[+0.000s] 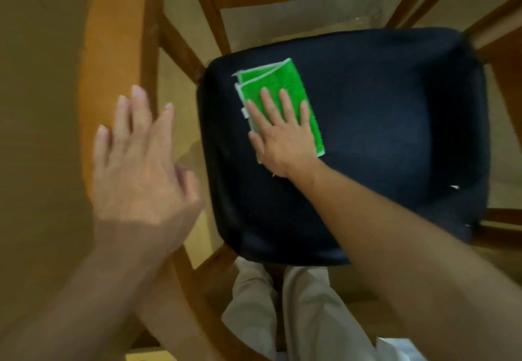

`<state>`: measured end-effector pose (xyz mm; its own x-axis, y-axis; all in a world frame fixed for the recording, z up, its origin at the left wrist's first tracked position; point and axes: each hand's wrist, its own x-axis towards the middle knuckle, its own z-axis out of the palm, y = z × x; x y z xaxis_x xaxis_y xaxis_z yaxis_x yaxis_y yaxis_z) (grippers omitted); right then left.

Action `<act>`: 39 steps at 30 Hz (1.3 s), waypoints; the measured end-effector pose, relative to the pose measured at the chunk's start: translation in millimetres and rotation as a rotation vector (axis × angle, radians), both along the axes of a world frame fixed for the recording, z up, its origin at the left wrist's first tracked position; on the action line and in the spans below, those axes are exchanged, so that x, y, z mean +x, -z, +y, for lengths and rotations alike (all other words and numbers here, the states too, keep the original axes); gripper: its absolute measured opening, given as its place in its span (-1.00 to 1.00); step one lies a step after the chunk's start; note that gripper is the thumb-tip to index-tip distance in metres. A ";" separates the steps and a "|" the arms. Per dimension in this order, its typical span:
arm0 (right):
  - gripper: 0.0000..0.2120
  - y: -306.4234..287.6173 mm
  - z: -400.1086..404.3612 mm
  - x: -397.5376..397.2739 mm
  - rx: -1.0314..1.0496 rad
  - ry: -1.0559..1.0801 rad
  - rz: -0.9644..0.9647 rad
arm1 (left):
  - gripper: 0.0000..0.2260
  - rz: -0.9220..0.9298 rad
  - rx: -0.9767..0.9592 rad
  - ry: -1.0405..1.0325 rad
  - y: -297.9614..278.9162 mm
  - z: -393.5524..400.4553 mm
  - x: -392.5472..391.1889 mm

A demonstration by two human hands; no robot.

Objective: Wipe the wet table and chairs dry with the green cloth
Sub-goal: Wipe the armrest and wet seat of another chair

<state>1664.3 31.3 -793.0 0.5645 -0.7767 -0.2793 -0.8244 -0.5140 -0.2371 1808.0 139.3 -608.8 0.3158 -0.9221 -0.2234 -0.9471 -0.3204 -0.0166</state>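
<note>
Two hands work over a dark padded chair seat [367, 134]: the right hand [282, 137] presses flat, fingers straight, on the folded green cloth [285, 78] near the seat's back-left corner; the left hand [135, 162] hovers spread, gripping nothing, by the curved wooden backrest [113, 49]. The fuzzy, white-edged cloth could bunch or unfold on the matte cushion, likely leaving damp streaks.

I'm seeing a fuzzy, fibrous green cloth [282, 89] on the chair's matt dark padded seat [381, 123]; its frame [113, 49] is smooth varnished wood.
</note>
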 end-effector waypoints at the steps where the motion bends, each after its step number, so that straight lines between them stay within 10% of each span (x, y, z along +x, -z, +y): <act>1: -0.45 -0.8 9.6 -14.9 0.003 -0.016 0.010 | -0.37 -0.060 0.054 0.030 -0.1 0.0 -4.4; 11: -0.48 7.2 -13.1 -179.0 0.007 0.221 0.107 | -0.32 0.269 0.039 0.207 73.9 -64.3 -144.5; 16: -0.46 2.7 -25.2 -259.9 -0.004 0.666 0.114 | -0.35 0.308 0.141 0.325 115.1 -72.7 -169.0; 20: -0.44 -0.5 53.8 -218.7 0.022 1.031 0.137 | -0.37 0.322 0.254 0.299 120.3 -70.2 -172.2; 27: -0.47 0.4 72.6 -240.9 0.096 0.891 0.110 | -0.35 0.234 0.408 0.305 123.6 -51.0 -154.1; 39: -0.39 0.4 107.5 -154.9 0.142 1.754 0.015 | -0.36 0.281 0.422 0.403 117.8 -22.0 -136.8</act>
<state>1509.4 138.8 -793.4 -0.8385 -0.3814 -0.3891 -0.3344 0.9241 -0.1853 1671.2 117.3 -726.6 -0.1599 -0.7711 -0.6163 -0.9783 0.0406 0.2029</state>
